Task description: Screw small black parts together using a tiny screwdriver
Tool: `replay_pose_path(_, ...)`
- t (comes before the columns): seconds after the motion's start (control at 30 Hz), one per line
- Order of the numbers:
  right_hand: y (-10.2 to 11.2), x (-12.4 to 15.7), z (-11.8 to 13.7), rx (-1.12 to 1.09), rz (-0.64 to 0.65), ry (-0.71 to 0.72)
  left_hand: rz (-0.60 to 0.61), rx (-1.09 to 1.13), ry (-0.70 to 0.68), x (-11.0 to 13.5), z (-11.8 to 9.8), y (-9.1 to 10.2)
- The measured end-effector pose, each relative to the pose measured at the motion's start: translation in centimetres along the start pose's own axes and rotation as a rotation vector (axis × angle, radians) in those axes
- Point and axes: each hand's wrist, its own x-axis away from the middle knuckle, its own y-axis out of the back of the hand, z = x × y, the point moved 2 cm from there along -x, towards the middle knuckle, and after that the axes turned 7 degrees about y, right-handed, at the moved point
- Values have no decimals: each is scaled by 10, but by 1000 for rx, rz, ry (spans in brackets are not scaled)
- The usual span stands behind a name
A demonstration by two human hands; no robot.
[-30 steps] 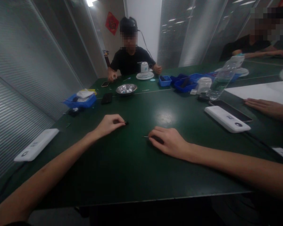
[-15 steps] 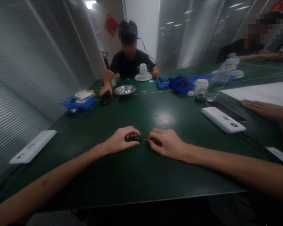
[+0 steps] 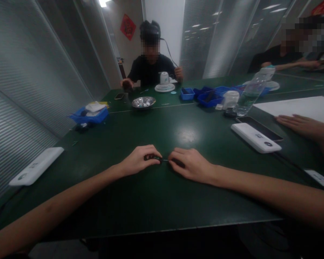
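My left hand (image 3: pixel 140 158) is closed around a small black object with a green mark (image 3: pixel 150 157), holding it between the thumb and fingers just above the table; its exact kind is too small to tell. Facing it, my right hand (image 3: pixel 191 163) grips the dark handle of a screwdriver (image 3: pixel 179 162), lying almost level. The tool's thin metal shaft points left, its tip at the near end of the black object; whether they touch is unclear. Both wrists rest near the green tabletop (image 3: pixel 156 201).
White power banks (image 3: pixel 36 167) (image 3: pixel 256 137) with cables lie on either side, a phone (image 3: pixel 259 127) beside the right one. Further back are a metal bowl (image 3: pixel 143 103), blue bins (image 3: pixel 89 114), a bottle (image 3: pixel 250 95) and a small fan (image 3: pixel 164 86). A neighbour's hand (image 3: pixel 299 124) rests at right.
The fingers of my left hand have closed a little further over the black object. Across the table, a person has lifted a dark thing off the tabletop and raised their other hand.
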Motion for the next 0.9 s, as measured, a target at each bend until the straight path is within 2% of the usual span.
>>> replay_pose_path(0.53, 0, -3, 0, -55, -5, -5, -12, -5, -10, 0, -2, -3)
replay_pose_path(0.9, 2, -3, 7, 20, 32, 48, 88, 105, 24, -2, 4, 0)
